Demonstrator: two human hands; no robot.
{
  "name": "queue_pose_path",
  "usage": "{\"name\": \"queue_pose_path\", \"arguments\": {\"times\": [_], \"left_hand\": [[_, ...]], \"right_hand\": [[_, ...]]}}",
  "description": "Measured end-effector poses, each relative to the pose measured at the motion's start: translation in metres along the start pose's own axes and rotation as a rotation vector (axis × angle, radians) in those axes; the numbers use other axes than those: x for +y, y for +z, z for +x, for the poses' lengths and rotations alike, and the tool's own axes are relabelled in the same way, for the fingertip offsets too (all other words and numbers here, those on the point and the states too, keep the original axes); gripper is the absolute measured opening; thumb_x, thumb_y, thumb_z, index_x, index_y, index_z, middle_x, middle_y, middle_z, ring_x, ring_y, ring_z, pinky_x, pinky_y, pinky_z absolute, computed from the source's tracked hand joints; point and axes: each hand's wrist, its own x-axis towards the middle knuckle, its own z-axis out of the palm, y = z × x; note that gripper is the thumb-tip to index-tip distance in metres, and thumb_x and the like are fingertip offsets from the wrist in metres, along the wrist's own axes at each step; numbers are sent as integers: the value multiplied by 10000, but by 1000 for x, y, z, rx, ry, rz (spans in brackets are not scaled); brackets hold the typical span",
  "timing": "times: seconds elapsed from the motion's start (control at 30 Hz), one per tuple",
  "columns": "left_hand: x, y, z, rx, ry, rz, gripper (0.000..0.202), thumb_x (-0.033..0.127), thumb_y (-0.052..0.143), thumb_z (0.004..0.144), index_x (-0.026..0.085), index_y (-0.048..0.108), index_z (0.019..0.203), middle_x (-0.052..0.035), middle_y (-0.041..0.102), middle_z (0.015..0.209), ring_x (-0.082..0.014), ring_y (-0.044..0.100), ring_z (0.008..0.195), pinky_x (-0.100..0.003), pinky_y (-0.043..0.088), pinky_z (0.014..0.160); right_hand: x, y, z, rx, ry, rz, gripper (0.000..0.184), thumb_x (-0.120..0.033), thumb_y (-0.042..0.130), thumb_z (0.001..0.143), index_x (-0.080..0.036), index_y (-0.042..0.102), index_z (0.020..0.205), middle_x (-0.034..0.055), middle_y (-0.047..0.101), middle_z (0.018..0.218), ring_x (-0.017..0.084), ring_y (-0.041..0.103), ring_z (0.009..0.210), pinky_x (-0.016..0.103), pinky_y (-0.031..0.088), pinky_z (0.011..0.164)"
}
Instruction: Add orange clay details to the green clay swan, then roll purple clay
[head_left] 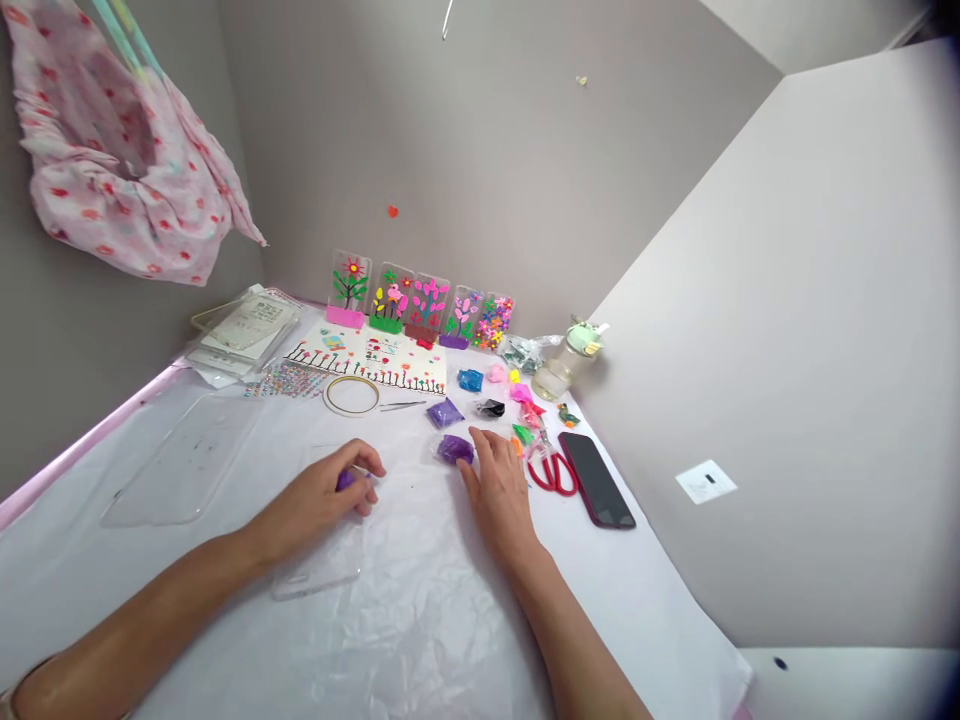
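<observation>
My left hand (330, 497) rests on the white table cover, fingers curled round a small lump of purple clay (346, 479). It lies over a clear phone case (322, 560) flat on the table. My right hand (499, 487) lies flat with fingers stretched out, its fingertips beside a bag of purple clay (454, 449). A second purple clay bag (445, 412) sits just beyond it.
Red scissors (553, 470) and a dark phone (596, 480) lie right of my right hand. Several small coloured clay bags, a tape ring (351, 394), tweezers (402, 406), decorated cases (420, 305) along the wall, a clear tray (187, 460) at left, a bottle (568, 365).
</observation>
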Motion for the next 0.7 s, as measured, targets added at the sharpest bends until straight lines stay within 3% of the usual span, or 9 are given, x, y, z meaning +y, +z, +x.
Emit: {"name": "queue_pose_path", "arguments": {"times": [0.1, 0.17, 0.3, 0.37, 0.43, 0.53, 0.63, 0.7], "left_hand": [[11, 8, -6, -23, -28, -469, 225, 339, 565, 893, 244, 605, 1093, -56, 621, 1272, -224, 633, 1122, -359, 465, 996], [15, 29, -17, -65, -31, -669, 319, 362, 594, 866, 261, 642, 1166, -56, 613, 1329, -240, 576, 1234, -360, 450, 1047], [14, 74, -40, -228, -19, -813, 419, 577, 533, 841, 338, 727, 1125, -34, 667, 1283, -316, 533, 1283, -465, 510, 939], [12, 83, -45, -334, -18, -873, 448, 610, 379, 903, 407, 731, 1091, 16, 647, 1318, -329, 526, 1296, -543, 453, 947], [14, 83, -47, -430, -32, -961, 494, 595, 280, 953, 429, 685, 1183, 23, 588, 1392, -307, 493, 1335, -556, 364, 1049], [18, 73, -46, -560, -120, -1150, 665, 710, 291, 921, 310, 568, 1374, -73, 512, 1470, -261, 388, 1426, -445, 234, 1208], [22, 64, -44, -614, -193, -1290, 870, 831, 287, 834, 252, 456, 1460, -116, 513, 1465, -265, 356, 1447, -438, 178, 1235], [24, 59, -41, -597, -185, -1286, 891, 837, 321, 821, 244, 411, 1480, -123, 522, 1457, -272, 370, 1440, -443, 180, 1237]], "right_hand": [[-27, -14, -11, 123, -159, 134, 480, -262, 448, 999, -178, 367, 1464, 187, 479, 1411, 298, 441, 1328, 525, 410, 1064], [-54, -25, -24, 146, -337, 206, 578, -336, 470, 995, -202, 262, 1517, 180, 395, 1506, 305, 340, 1425, 543, 342, 1133], [-94, -37, -47, -83, -648, 219, 765, -588, 541, 910, -231, 272, 1530, 124, 408, 1533, 315, 300, 1460, 540, 204, 1220], [-98, -39, -49, -150, -652, 212, 786, -659, 516, 888, -219, 324, 1510, 119, 438, 1515, 311, 326, 1449, 538, 196, 1223], [-94, -39, -47, -106, -552, 195, 800, -679, 520, 872, -209, 349, 1497, 142, 409, 1529, 338, 299, 1457, 590, 205, 1202], [-90, -36, -52, -9, -395, 160, 780, -546, 569, 912, -180, 273, 1534, 179, 305, 1575, 372, 205, 1485, 640, 261, 1162], [-89, -32, -70, 25, -457, 232, 672, -223, 443, 984, -148, 129, 1573, 164, 345, 1559, 299, 225, 1492, 535, 359, 1159], [-85, -32, -86, 33, -481, 313, 687, -67, 344, 947, -173, 95, 1578, 131, 400, 1535, 239, 298, 1470, 457, 407, 1148]]}}
